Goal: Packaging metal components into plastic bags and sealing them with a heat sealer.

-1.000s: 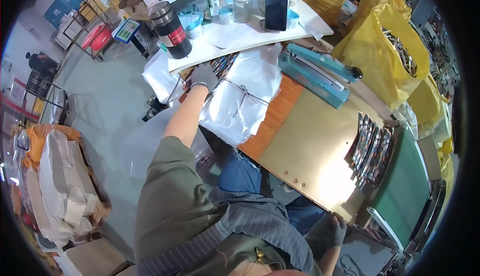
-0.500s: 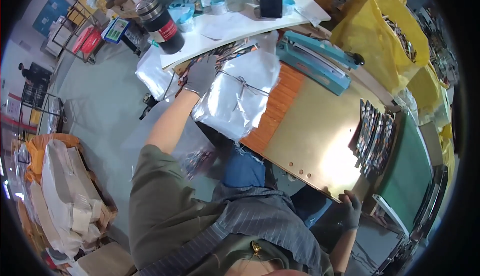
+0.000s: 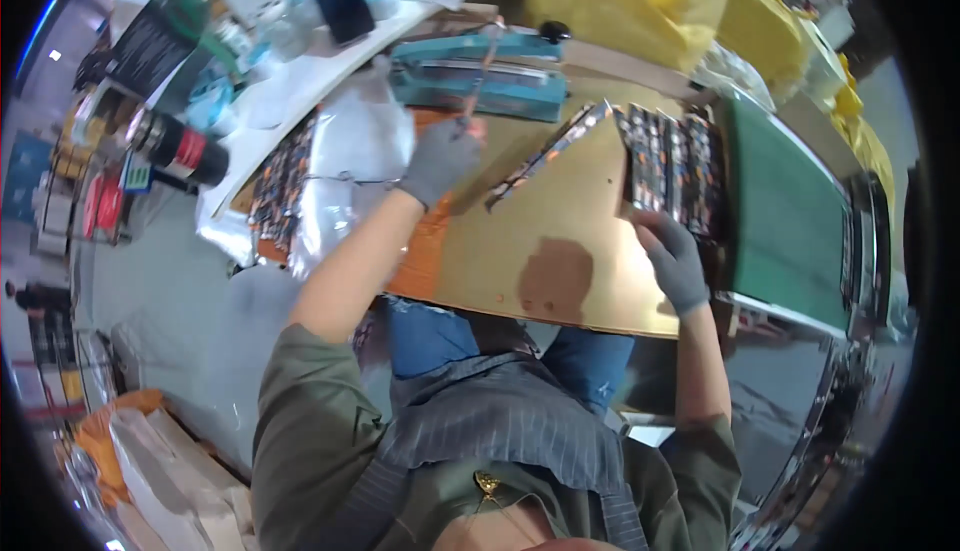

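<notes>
My left hand (image 3: 440, 159), in a grey glove with bare fingertips, is over the left part of the work board (image 3: 520, 241). Its fingers pinch a thin, blurred strip (image 3: 487, 69) that points away toward the teal bar sealer (image 3: 480, 76). Another narrow, dark patterned strip (image 3: 550, 157) slants across the board between my hands. At the right, my gloved right hand (image 3: 678, 263) reaches the near end of a row of dark patterned strips (image 3: 670, 166). Its fingertips touch or nearly touch them, with thumb and forefinger slightly apart.
Clear plastic bags (image 3: 350, 141) tied with a cord lie left of the board, beside a pile of patterned strips (image 3: 282, 186). A white tabletop (image 3: 285, 96) carries a phone and a tumbler (image 3: 178, 146). Yellow sacks (image 3: 630, 11) stand behind; a green surface (image 3: 785, 206) adjoins at right.
The view has swung right. My left hand has left the pile beside the plastic bags and moved over the board. My right hand has risen from the front edge to the strip row.
</notes>
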`<state>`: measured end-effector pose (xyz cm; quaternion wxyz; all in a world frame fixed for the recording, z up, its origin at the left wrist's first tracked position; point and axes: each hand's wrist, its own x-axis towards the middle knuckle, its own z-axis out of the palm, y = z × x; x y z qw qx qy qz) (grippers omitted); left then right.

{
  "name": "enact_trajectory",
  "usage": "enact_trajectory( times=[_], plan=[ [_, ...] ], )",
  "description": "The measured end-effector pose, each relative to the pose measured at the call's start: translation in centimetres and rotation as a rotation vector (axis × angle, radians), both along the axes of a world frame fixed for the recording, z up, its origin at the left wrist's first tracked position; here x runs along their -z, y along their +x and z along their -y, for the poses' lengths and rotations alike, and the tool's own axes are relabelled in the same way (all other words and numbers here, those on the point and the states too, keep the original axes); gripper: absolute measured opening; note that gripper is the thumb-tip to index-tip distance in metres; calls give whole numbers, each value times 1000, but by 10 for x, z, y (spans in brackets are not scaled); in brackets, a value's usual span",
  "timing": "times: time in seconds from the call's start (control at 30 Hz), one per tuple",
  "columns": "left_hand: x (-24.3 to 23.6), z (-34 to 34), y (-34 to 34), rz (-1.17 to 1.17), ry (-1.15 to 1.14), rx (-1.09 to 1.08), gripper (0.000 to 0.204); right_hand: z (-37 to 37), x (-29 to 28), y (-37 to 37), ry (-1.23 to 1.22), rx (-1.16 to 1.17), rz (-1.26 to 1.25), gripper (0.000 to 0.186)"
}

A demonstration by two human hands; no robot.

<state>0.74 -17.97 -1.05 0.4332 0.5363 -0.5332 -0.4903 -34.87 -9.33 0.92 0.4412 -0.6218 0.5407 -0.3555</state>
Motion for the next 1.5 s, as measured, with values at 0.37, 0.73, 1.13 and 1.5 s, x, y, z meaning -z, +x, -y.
enact_trajectory(
  times=[0.37, 0.73, 1.13, 1.5],
  plan=[
    [44, -70, 238, 1536, 184, -520, 52, 144, 86, -127, -137, 509, -950, 83],
    [57, 50, -143, 428, 20, 139, 65, 161, 85, -143, 362, 721, -595, 100],
    [24, 3, -169, -314, 334, 165, 67, 80, 74, 47, 167, 283, 787, 47],
    [-25, -61, -104, -83, -347, 514, 98, 19, -35, 94, -259, -204, 703, 96]
  ],
)
